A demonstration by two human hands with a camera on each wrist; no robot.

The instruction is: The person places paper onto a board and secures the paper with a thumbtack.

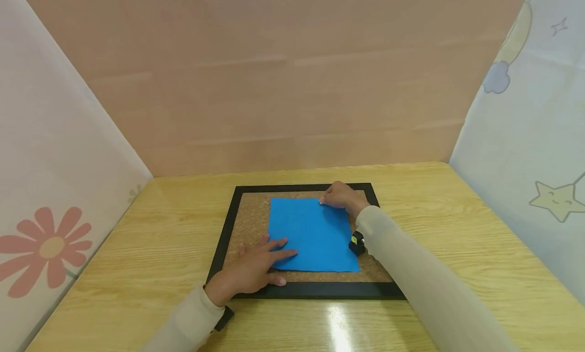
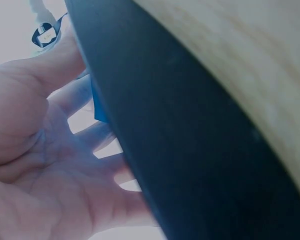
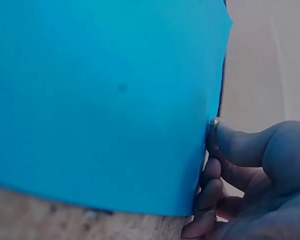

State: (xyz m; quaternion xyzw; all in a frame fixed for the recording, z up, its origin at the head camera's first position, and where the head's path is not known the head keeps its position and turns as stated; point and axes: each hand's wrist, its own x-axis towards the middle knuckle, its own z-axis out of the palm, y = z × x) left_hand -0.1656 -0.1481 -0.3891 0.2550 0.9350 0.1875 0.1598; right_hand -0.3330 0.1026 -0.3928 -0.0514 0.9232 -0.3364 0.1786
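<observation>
A blue sheet of paper [image 1: 311, 235] lies on a cork board [image 1: 251, 215] with a black frame. My left hand [image 1: 253, 265] rests with fingers spread over the paper's lower left corner and the cork; its thumb lies by the frame's near edge. In the left wrist view the black frame [image 2: 180, 125] covers the fingertips of that hand. At the sheet's far edge, right of its middle, my right hand [image 1: 342, 195] pinches a small clear push pin [image 3: 213, 121] between thumb and forefinger, against the paper. The pin's point is hidden.
The board lies on a light wooden table [image 1: 151, 240]. A plain brown backdrop [image 1: 292, 88] stands behind it, with patterned white panels at the left [image 1: 55, 138] and right [image 1: 534, 138]. Black wrist cameras sit on both sleeves.
</observation>
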